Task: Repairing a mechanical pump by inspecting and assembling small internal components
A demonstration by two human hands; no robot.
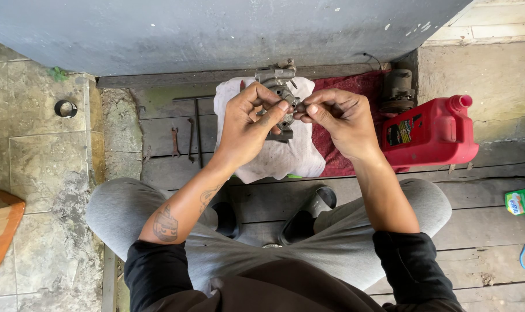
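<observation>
Squatting over a floor of weathered grey wooden planks (pixel 494 231), beside a patch of worn stone tiles (pixel 43 173), a person in grey trousers works with both hands raised before a grey wall.

- Red plastic fuel jug with a ribbed cap (pixel 430 133): lies on its side, right of the hands, well apart from them.
- White crumpled cloth (pixel 285 159) over a dark red mat (pixel 337 156): directly beneath the hands.
- Grey cast-metal carburettor-like part (pixel 278 78): held above the cloth, long axis running away from the person toward the wall; its top projects beyond the fingers.
- Left hand (pixel 245 127): fingers clamped around the part's left side, thumb across its front; this hand carries it.
- Right hand (pixel 340 118): thumb and forefinger pinched together at the part's right edge, on something too small to make out.
- Slim metal wrenches and a rod (pixel 184 136): on the planks, left of the cloth.
- Green carton (pixel 522 200), far right; small dark ring (pixel 66 108), on the tiles.
</observation>
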